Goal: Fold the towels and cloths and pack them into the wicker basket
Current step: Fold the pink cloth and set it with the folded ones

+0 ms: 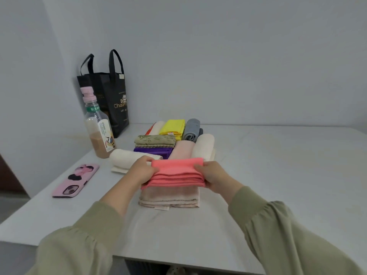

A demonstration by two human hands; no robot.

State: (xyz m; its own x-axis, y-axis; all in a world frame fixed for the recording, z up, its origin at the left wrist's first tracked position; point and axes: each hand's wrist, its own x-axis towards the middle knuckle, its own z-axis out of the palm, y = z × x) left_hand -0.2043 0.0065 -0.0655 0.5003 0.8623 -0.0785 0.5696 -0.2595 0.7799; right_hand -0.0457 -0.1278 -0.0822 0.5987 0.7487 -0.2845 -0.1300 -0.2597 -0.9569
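Head view — left hand [142,171] and right hand [215,178] grip ends of the coral cloth [176,172] — arms outstretched

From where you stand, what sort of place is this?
Probably a plain room at home: a white table against bare walls, with a phone, bottle and tote bag beside folded cloths.

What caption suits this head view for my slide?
Left hand and right hand grip a folded coral cloth over a folded beige towel, other folded cloths behind, on a table.
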